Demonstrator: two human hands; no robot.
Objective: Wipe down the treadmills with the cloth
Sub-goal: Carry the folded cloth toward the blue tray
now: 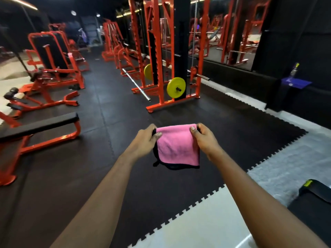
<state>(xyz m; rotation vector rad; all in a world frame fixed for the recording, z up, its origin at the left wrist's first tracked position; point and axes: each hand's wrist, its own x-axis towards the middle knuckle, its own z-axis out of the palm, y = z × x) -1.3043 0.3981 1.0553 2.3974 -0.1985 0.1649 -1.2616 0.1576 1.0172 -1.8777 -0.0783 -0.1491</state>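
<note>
Head view: my left hand [146, 140] and my right hand [206, 140] each pinch a top corner of the pink cloth [177, 147]. Cloth hangs folded between them, top edge running left-right. Black deck [318, 193] near right, possibly treadmill; right hand nearer.

No legible text, brand, number or sign anywhere. Pale marks on the blue panel [296, 82] at the right wall, too blurred to read. Label on the bottle [294, 69] standing above it, likewise blurred. Yellow-green tag [307, 183] on the black equipment at lower right, too small to make out.
</note>
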